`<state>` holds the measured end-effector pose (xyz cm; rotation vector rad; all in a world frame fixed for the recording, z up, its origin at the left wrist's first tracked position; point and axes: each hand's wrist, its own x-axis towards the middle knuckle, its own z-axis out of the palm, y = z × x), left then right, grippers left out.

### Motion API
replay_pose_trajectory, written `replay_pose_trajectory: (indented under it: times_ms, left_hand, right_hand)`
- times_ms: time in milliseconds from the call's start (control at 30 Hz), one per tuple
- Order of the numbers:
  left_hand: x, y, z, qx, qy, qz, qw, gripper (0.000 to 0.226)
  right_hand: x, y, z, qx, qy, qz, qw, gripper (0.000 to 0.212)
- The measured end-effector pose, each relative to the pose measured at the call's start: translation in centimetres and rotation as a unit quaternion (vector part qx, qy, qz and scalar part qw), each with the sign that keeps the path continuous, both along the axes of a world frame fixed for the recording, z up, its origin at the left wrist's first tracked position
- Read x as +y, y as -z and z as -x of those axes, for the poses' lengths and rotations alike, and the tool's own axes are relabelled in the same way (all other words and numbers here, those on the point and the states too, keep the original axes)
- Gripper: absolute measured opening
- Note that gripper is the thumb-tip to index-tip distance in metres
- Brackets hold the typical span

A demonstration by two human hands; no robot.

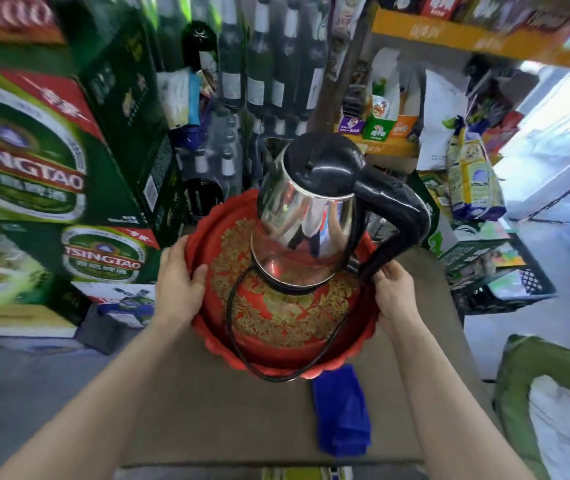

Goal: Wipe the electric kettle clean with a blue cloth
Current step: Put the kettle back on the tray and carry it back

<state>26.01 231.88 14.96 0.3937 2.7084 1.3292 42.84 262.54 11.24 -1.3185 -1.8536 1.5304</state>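
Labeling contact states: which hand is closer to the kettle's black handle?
The right hand, gripping the red tray's rim beside the base of the steel kettle's black handle. The left hand grips the opposite rim.

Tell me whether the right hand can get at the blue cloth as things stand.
Probably yes: the blue cloth lies uncovered on the table, just nearer than the red tray. But the right hand grips the tray's rim and must let go.

The kettle at centre has a mirror-polished metal body and a glossy black plastic lid and handle. The tray looks like shiny red plastic. The cloth, lower right, is soft and matt; the worktop matt brown.
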Motion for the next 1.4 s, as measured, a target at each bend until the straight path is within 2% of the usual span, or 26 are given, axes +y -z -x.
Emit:
replay_pose_trajectory:
  times_ms: [67,167,367,633,767,900,1200,1400]
  left_hand:
    - [-2.5,-2.6,-0.6,-0.009,0.008,0.000,1.000,0.057]
    - [-6.6,-5.7,-1.2,-0.016,0.022,0.004,1.000,0.056]
    - [-14.4,-7.8,-2.0,-0.018,0.009,0.000,1.000,0.057]
    - [-23.2,-8.3,-3.2,0.004,-0.083,0.009,0.996,0.055]
    - [-28.1,-8.4,-3.5,0.004,-0.145,0.018,0.989,0.055]
    - [-33.6,-8.7,-3.5,0.014,-0.186,0.020,0.982,0.056]
    - [-51.6,-10.5,-3.8,0.016,-0.262,-0.015,0.965,0.058]
    - [-64.5,-11.6,-4.3,0.025,-0.330,-0.003,0.944,0.057]
  right_hand:
    - [-3.7,-3.4,-1.0,-0.002,0.011,0.005,1.000,0.023]
    - [-10.0,-8.3,-2.2,0.025,0.047,0.049,0.997,0.010]
    - [-17.9,-11.9,-2.8,0.058,0.034,0.079,0.995,0.018]
    - [-23.1,-12.3,1.0,0.050,-0.078,0.068,0.993,0.035]
    - [-26.1,-13.0,3.5,0.052,-0.157,0.051,0.985,0.029]
    - [-30.5,-13.8,5.8,0.054,-0.191,0.062,0.978,0.020]
    - [-47.2,-16.7,10.6,0.033,-0.281,0.039,0.958,0.016]
    - [-60.5,-17.6,14.9,0.032,-0.334,0.050,0.941,0.015]
